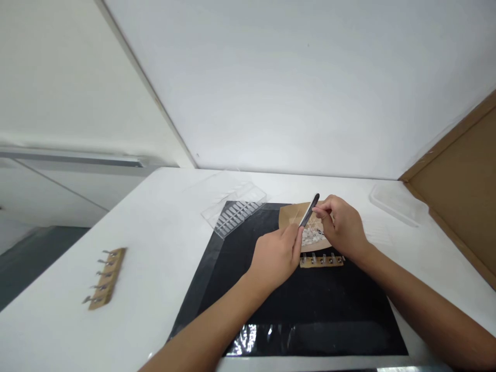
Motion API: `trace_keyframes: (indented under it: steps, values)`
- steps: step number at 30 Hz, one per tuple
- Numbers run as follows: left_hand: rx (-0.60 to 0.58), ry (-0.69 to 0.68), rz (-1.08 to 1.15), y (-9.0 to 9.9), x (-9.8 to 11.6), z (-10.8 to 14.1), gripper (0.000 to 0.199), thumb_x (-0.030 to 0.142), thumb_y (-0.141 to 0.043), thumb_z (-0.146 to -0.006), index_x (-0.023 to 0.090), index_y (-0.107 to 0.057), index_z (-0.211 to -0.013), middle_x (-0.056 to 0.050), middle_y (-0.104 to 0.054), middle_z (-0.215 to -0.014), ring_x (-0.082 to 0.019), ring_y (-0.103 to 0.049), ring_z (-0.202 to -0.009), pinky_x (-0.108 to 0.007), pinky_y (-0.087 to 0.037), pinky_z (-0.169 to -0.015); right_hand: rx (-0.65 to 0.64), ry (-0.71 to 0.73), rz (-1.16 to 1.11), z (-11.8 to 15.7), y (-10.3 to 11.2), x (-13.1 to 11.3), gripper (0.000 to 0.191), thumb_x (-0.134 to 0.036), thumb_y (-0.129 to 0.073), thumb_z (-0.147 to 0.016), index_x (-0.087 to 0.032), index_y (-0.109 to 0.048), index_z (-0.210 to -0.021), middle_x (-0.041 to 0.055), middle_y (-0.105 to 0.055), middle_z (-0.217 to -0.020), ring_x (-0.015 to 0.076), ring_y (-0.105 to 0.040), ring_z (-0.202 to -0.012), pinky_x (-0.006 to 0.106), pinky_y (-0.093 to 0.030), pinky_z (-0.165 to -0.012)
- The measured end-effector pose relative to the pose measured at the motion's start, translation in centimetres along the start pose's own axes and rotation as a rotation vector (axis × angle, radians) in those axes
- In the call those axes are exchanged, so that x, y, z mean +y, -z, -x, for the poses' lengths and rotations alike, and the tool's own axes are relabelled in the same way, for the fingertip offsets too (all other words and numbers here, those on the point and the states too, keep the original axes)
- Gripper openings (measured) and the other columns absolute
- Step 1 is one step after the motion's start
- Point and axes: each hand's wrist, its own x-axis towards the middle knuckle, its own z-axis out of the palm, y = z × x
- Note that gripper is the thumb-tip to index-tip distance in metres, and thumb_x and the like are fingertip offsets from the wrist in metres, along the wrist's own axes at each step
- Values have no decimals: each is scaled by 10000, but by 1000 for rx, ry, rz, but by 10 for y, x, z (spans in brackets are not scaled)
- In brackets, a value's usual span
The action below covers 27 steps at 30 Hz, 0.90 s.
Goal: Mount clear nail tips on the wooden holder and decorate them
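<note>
Left hand (277, 253) clamped on the lower end of a slim black-and-white nail file (309, 209) (identity judged from shape; the far end is blurred), which slants upward above the kraft-paper tray (287, 213) of pale chips. Right hand (343, 225): thumb and forefinger drawn together in a pinch, just beside the file's upper part; cannot tell whether a small piece sits between them. Step in hand, by judgement: fine work at the file's side; the next move calls for a steady left grip and small right-finger strokes. Edges: a clip strip (321, 262) lies close under the hands, near the tray's front rim. A clear nail-tip case (237, 211) overlaps the far left corner of the black mat (310, 305). Open room: the mat's front half, between the forearms.
</note>
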Motion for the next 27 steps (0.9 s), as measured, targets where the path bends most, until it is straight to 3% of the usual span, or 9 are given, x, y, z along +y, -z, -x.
trace_keyframes:
  steps: [6, 10, 12, 16, 20, 27]
  values:
    - [-49, 31, -66, -2, -2, -1, 353, 308, -411, -1102, 199, -614, -835, -39, -693, -690, -185, -659, -598, -280, -338, -535, -23, 162, 90, 9, -13, 2, 331, -369, -443, -1108, -241, -489, -807, 44, -641, -767, 214, -580, -678, 342, -381, -632]
    - [-66, 48, -98, -3, -1, 0, 351, 310, -409, -1102, 198, -623, -847, -42, -697, -694, -194, -665, -598, -287, -321, -525, 8, 66, 123, 6, -22, 11, 272, -321, -453, -1092, -236, -504, -839, 56, -660, -821, 231, -605, -733, 347, -389, -651]
    - [-65, 51, -112, -2, -1, 0, 346, 309, -412, -1100, 196, -624, -850, -43, -696, -691, -193, -663, -593, -290, -310, -521, -40, 43, 95, 4, -22, 11, 266, -315, -462, -1082, -237, -498, -830, 55, -662, -818, 234, -610, -737, 350, -398, -654]
    - [-13, 39, -104, 4, -1, -2, 352, 305, -405, -1103, 197, -626, -851, -34, -688, -683, -174, -648, -586, -289, -299, -524, -151, 92, -59, 1, -11, 4, 276, -320, -485, -1076, -239, -492, -812, 44, -664, -790, 224, -618, -734, 354, -434, -676]
    - [44, 30, -61, 7, -2, -4, 375, 322, -379, -1115, 201, -629, -863, -16, -676, -672, -161, -632, -579, -293, -298, -530, -130, 49, -194, -4, 3, -4, 250, -317, -530, -1067, -231, -541, -833, 31, -680, -825, 204, -623, -749, 348, -466, -698]
    - [-41, 118, 11, 9, -5, -6, 327, 346, -381, -1120, 206, -654, -1006, -31, -727, -820, -186, -696, -741, -273, -443, -623, -107, -64, -451, -4, 14, -2, 218, -381, -584, -1062, -236, -580, -899, 16, -664, -824, 183, -647, -704, 332, -524, -654]
